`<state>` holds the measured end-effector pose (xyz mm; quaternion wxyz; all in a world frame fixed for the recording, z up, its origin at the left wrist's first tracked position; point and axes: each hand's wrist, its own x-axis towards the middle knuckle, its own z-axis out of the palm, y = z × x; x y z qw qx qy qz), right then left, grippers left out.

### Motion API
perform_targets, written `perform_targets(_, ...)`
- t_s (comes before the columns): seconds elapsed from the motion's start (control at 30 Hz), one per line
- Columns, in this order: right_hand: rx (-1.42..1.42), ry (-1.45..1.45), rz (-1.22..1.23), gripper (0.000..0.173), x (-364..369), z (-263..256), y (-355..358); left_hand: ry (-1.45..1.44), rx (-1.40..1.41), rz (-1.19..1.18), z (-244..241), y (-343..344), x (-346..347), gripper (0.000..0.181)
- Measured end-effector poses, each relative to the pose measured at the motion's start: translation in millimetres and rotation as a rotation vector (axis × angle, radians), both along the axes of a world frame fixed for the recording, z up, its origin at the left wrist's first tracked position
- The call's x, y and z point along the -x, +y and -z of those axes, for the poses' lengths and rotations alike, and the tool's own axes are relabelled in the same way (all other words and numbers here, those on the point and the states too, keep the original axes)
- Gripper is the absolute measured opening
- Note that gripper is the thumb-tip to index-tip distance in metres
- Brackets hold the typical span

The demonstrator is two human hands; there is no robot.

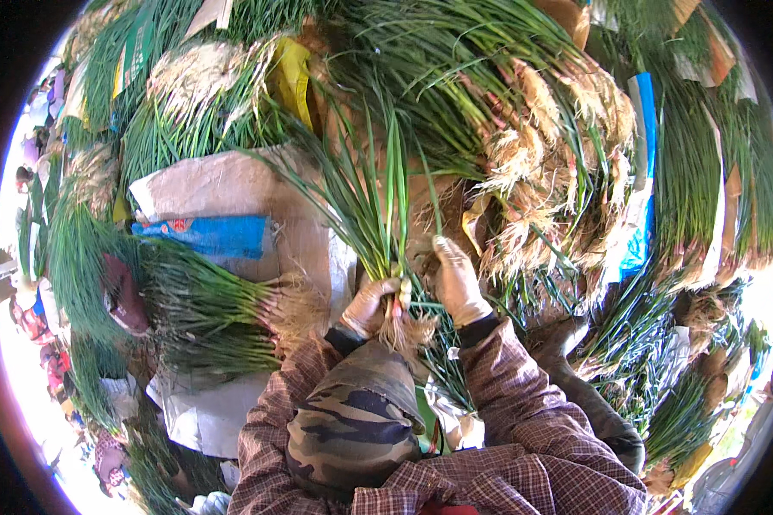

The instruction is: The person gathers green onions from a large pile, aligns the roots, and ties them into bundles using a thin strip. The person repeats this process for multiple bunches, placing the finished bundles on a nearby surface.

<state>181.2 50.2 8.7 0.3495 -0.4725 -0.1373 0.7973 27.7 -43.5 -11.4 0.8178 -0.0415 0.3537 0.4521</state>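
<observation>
My left hand, in a pale glove, grips a small bunch of green garlic near its pale stem ends. The long leaves fan out away from me, and the stringy roots hang toward my body. To the right, my gloved right hand is raised beside the bunch, apart from its stems. Its fingertips are closed on the end of one long green leaf. A camouflage cap covers part of the view below my hands.
A large heap of green garlic with tangled roots lies at front right. On the left, a sorted pile rests by woven sacking. A blue-edged sack stands beyond the heap. Several people are at the far left.
</observation>
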Motion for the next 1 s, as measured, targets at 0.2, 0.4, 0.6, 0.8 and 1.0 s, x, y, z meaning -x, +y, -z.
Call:
perform_targets(0.2,0.029,-0.033,-0.183,0.022,20,31,5,0.16,-0.008,0.1,7,1,-5,0.027)
perform_targets(0.4,0.012,0.086,-0.041,0.017,4,12,-19,0.004,0.043,0.0,-9,3,-5,0.023)
perform_targets(0.6,-0.548,-0.043,-0.506,0.025,-57,3,-23,-0.339,-0.107,-0.284,-39,12,33,0.021)
perform_targets(0.8,-0.776,-0.644,-1.175,0.042,-66,7,72,-0.094,-0.245,-0.233,-43,26,52,0.024)
perform_targets(1.0,-1.414,-1.609,-0.645,0.039,-27,-10,217,-0.165,-0.138,-0.315,-2,21,20,0.032)
